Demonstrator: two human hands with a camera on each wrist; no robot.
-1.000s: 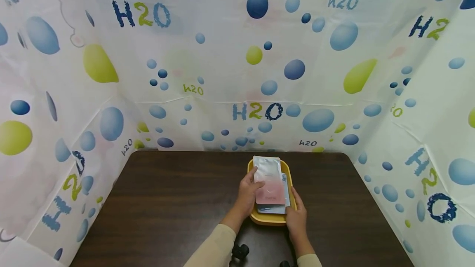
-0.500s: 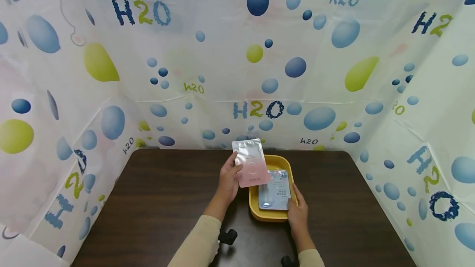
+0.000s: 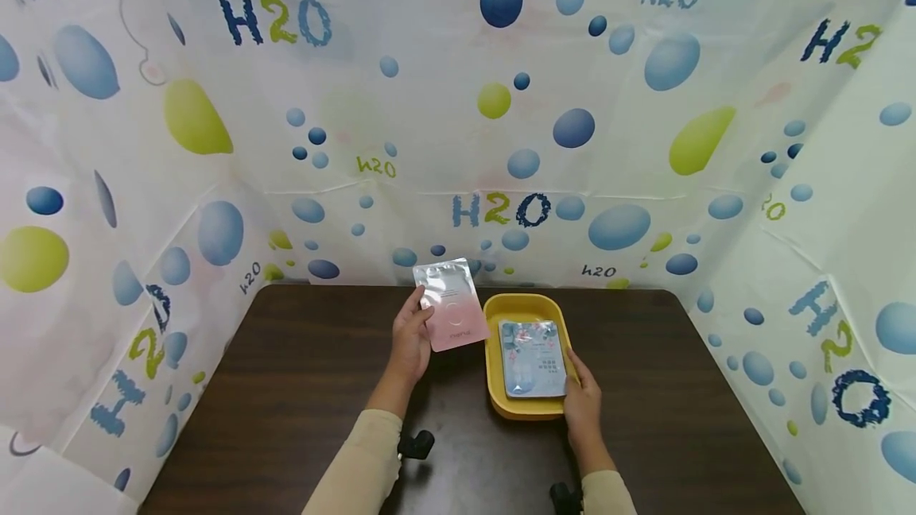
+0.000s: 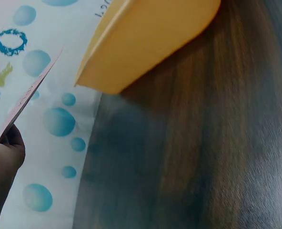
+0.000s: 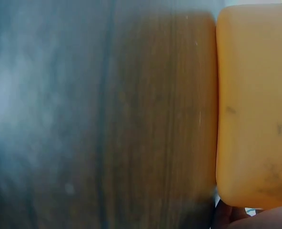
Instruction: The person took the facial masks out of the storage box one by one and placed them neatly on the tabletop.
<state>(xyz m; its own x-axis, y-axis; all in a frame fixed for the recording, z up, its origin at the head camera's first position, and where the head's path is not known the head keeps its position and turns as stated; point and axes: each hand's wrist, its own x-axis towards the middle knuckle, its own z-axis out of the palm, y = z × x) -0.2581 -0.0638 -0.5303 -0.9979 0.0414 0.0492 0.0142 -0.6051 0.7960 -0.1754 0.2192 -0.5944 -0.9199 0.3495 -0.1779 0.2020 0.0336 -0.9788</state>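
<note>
My left hand [image 3: 411, 340] pinches a flat pink-and-silver sheet mask packet [image 3: 452, 307] by its left edge, thumb on the printed front. The packet is held up left of a yellow plastic tray [image 3: 521, 306], its lower right corner close to the rim. In the left wrist view the packet [image 4: 29, 98] appears nearly edge-on. A light blue, flower-printed packet [image 3: 533, 360] lies inside the tray. With my right hand [image 3: 584, 404] I grip the tray's right side. The right wrist view shows the tray's outer wall [image 5: 255, 105], with fingers [image 5: 236, 218] at its lower edge.
A dark brown wooden table [image 3: 315, 372] spreads under both arms. White sheeting [image 3: 401, 118] printed with blue and green drops stands along the back and both sides. A white object [image 3: 57, 475] shows at the lower left corner. Black wrist cameras [image 3: 417, 445] sit on the forearms.
My left hand has lifted the pink packet out from over the tray and carried it left, uncovering the blue packet. My right hand stays on the tray's right side.
</note>
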